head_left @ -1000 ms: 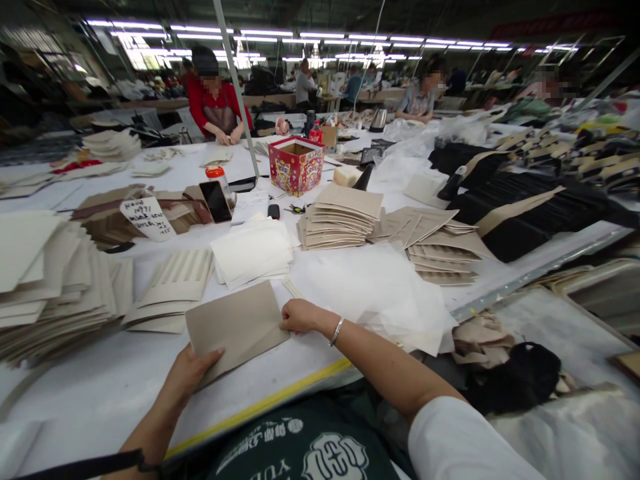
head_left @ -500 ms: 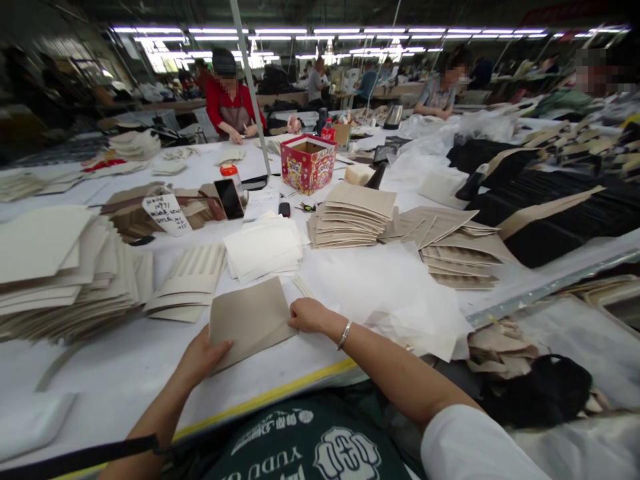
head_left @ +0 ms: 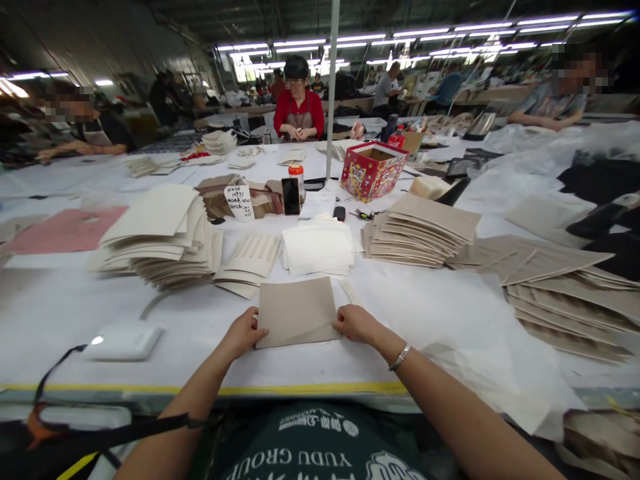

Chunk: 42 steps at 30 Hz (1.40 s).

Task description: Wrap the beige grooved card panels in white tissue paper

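A flat taupe rectangular panel point(head_left: 299, 312) lies low over the white table in front of me, its edges held at both sides. My left hand point(head_left: 246, 331) pinches its left edge, thumb on top. At the lower right edge, my right hand point(head_left: 356, 323) grips the panel between thumb and curled fingers; a bracelet circles that wrist. Just beyond the panel sits a pile of white sheets point(head_left: 319, 245). Left of it is a small stack of cream pieces with raised strips point(head_left: 250, 260). A thin light strip point(head_left: 350, 292) lies close to my right hand.
Tall cream panels point(head_left: 160, 233) are stacked at left, taupe panels point(head_left: 420, 230) at right. Behind stand a red box point(head_left: 373, 175), a phone point(head_left: 291, 196) and a pole point(head_left: 332, 87). A white power bank point(head_left: 125, 341) lies front left. Co-workers sit across the table.
My view has swung left, so the scene sits further right. The panel has turned from tilted to nearly square with the table edge, both hands still on it.
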Tool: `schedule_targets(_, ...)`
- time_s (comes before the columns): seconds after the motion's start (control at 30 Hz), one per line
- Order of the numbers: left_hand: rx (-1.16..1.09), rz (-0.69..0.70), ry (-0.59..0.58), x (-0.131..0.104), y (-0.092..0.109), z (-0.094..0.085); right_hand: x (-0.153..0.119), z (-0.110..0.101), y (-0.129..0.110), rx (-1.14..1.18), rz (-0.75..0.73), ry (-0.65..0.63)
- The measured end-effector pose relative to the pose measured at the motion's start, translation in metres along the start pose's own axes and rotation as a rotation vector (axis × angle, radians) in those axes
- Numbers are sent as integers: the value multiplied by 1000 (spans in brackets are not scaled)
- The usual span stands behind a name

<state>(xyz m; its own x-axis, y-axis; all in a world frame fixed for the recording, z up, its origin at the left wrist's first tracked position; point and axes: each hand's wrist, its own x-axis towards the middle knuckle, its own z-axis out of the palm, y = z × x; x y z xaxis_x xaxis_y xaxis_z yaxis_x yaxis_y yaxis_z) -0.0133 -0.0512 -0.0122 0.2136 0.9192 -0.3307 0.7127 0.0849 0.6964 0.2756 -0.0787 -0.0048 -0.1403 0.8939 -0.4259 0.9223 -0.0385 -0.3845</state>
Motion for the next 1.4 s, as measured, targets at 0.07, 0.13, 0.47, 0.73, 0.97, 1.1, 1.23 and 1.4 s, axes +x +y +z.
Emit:
schedule_targets(0.07, 4, 3, 4, 0, -1, 1, 1, 1, 0, -3, 2, -1)
schedule_targets(0.13, 9, 1, 10, -1, -1, 1, 1, 3, 0, -11, 1, 1)
schedule_targets(0.47, 209, 49, 70, -11, 10, 5, 1, 3, -1, -16, 11, 7)
schedule_targets(0.73, 695, 501, 530, -22, 7, 22, 0, 0, -2, -4, 26, 0)
schedule_targets(0.97, 681, 1199, 256, -8, 36, 79, 2, -1, -1, -34, 24, 58)
schedule_targets(1.1, 763, 1137, 41, 1, 48, 99, 3, -3, 2, 19, 17, 33)
schedule_targets(1.23, 865, 1074, -37, 3, 52, 97, 8, -15, 9, 206, -11, -160)
schedule_targets(1.4, 897, 1099, -40, 4, 58, 92, 29, -36, 21, 303, -117, -232)
